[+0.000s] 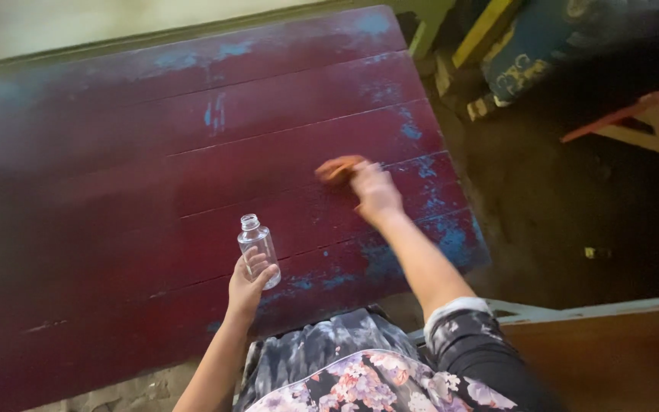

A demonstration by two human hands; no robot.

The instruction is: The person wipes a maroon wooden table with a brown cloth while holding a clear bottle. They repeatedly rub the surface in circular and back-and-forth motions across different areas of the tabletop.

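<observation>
My left hand (247,286) holds a small clear bottle (257,246) upright by its lower half, above the near part of a worn dark red wooden table (154,152) with blue patches. The bottle has no cap on its neck. My right hand (375,191) reaches out over the table's right side and presses a small orange cloth or sponge (337,166) against the planks. The orange thing is blurred, so its exact kind is unclear.
Beyond the table's right edge lies dark ground (558,221). A blue and yellow object (528,46) stands at the top right, a reddish wooden piece (650,122) at the right, and a brown board with a pale frame (612,351) at the bottom right.
</observation>
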